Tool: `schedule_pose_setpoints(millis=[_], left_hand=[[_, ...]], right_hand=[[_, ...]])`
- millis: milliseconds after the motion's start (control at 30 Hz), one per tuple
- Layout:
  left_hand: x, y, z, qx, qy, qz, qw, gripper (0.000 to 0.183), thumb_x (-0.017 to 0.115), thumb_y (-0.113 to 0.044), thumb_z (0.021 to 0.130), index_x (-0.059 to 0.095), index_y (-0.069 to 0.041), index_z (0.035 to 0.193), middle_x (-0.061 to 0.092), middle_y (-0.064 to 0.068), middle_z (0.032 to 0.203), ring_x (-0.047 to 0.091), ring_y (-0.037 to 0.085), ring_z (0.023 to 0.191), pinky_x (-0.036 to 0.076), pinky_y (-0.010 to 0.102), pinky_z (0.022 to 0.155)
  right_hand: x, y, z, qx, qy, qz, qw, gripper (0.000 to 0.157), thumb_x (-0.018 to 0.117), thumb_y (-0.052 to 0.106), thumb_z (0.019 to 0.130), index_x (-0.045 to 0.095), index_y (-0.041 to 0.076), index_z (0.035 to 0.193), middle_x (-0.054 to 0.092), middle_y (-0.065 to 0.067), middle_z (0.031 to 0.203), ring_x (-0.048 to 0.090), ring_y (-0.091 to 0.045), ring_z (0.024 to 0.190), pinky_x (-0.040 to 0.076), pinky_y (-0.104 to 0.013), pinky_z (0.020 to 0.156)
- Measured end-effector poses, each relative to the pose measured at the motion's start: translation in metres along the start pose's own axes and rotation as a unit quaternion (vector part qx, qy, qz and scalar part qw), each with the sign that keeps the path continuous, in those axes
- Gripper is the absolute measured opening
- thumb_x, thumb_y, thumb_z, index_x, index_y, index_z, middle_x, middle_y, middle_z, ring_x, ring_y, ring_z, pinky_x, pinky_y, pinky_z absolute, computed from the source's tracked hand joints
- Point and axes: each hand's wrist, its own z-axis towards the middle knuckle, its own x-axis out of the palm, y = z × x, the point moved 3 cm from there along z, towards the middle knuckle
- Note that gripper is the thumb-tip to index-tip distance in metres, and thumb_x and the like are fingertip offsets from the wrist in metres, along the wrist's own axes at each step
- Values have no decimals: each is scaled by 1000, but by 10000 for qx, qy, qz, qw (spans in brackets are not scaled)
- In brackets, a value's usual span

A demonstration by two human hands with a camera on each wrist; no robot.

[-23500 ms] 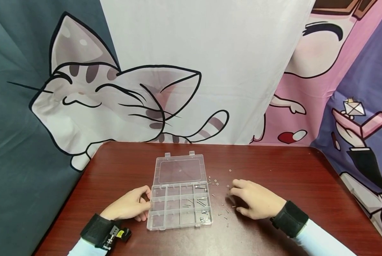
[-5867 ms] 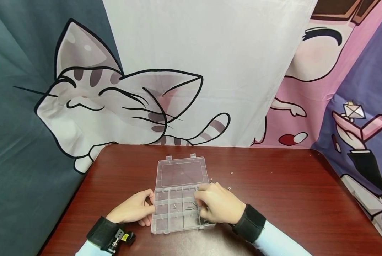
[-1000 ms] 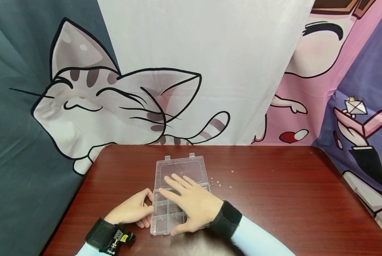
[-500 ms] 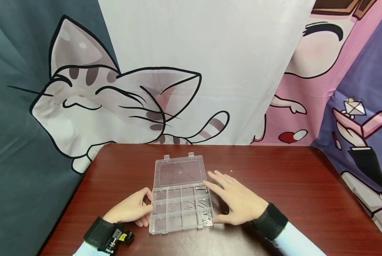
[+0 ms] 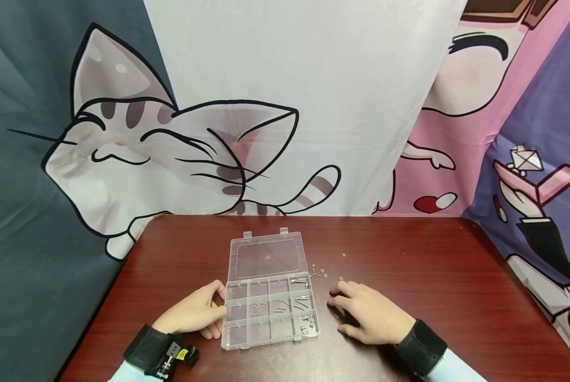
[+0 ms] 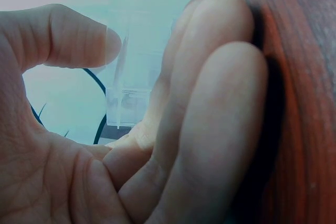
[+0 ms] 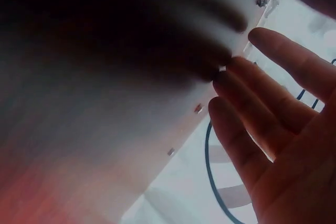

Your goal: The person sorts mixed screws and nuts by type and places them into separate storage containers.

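A clear plastic compartment box [image 5: 237, 331] lies on the table with its lid [image 5: 268, 256] folded back. My left hand [image 5: 191, 313] holds its left edge; in the left wrist view the thumb [image 6: 79, 38] overlaps the clear wall and the other fingers curl alongside, low by the table. Small screws [image 5: 301, 302] lie in several compartments, mostly in the right column. To the right of the box, my right hand [image 5: 375, 315] hovers low over the table with relaxed, slightly bent fingers and holds nothing. One tiny piece [image 5: 336, 317] shows near its fingertips.
Several small nuts [image 5: 323, 270] and bits of hardware lie right of the box, by the lid hinge. Another nut [image 5: 344, 255] sits farther back, and one [image 5: 341, 278] just beyond the right hand. A printed cloth [image 5: 361, 106] hangs behind the reddish-brown table [image 5: 409, 254].
The right hand has moved from spread over the box to the table at its right. Since the oldest frame, loose screws have left the table and more lie in a middle compartment.
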Motion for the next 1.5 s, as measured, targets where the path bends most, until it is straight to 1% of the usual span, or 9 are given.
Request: schedule_pose_setpoints(millis=[133, 300, 567, 767, 967, 1100, 1267, 1400, 1500], left_hand=[[0, 0, 0, -8, -1, 6, 10000, 31, 56, -15, 90, 41, 0, 112, 65, 12, 65, 65, 25, 53, 54, 41, 48], [-1, 1, 0, -4, -5, 32, 10000, 31, 56, -16, 90, 41, 0, 112, 65, 12, 65, 65, 25, 53, 54, 40, 48], [0, 1, 1, -20, -53, 49, 10000, 31, 56, -16, 90, 41, -1, 112, 65, 13, 65, 65, 25, 53, 54, 40, 48], [0, 1, 0, -23, -50, 62, 10000, 31, 56, -17, 90, 42, 0, 112, 65, 12, 65, 64, 25, 52, 54, 40, 48], [0, 0, 0, -5, -54, 39, 10000, 30, 56, -16, 90, 41, 0, 112, 65, 11, 64, 64, 25, 52, 54, 40, 48], [0, 1, 1, 5, -39, 32, 10000, 30, 56, -16, 91, 42, 0, 112, 65, 12, 64, 64, 25, 52, 54, 40, 48], [-1, 3, 2, -22, -1, 4, 10000, 31, 56, -17, 91, 42, 0, 113, 65, 12, 64, 64, 25, 52, 54, 40, 48], [0, 3, 2, -47, 48, -46, 10000, 32, 56, -18, 92, 42, 0, 113, 65, 12, 65, 64, 26, 53, 54, 41, 49], [-1, 2, 2, -38, 52, -65, 10000, 32, 56, -18, 92, 42, 0, 113, 65, 12, 65, 64, 26, 53, 54, 41, 49]], right_hand=[[3, 5, 4, -113, -311, 93, 9994, 23, 81, 26, 71, 70, 18, 90, 52, 11, 96, 50, -1, 83, 48, -20, 77], [5, 14, 10, 232, -193, 101, 9995, 14, 79, 15, 72, 68, 21, 77, 47, 13, 82, 46, 2, 71, 44, -16, 65], [4, 22, 17, 863, -176, -95, 9961, 20, 75, 9, 74, 64, 22, 64, 45, 13, 67, 48, -2, 57, 44, -21, 51], [5, 26, 20, 977, -92, -189, 9950, 33, 66, 1, 71, 45, 24, 59, 38, 12, 62, 40, -3, 52, 33, -21, 45], [3, 26, 21, 1044, -152, -104, 9944, 32, 62, -1, 62, 41, 23, 62, 37, 13, 64, 36, -3, 53, 32, -21, 45], [-4, 27, 28, 875, -553, 71, 9946, 33, 64, 1, 57, 44, 25, 66, 35, 16, 72, 37, -2, 57, 34, -17, 49], [-14, 40, 51, 416, -987, 415, 9934, 33, 64, 2, 55, 46, 25, 70, 36, 17, 77, 39, 1, 63, 33, -12, 54], [-16, 58, 74, -14, -937, 672, 9933, 31, 62, 1, 56, 47, 24, 70, 38, 16, 76, 39, 2, 65, 32, -9, 56], [-14, 72, 90, -310, -718, 756, 9941, 28, 61, 0, 58, 49, 23, 70, 39, 16, 75, 39, 4, 65, 31, -8, 57]])
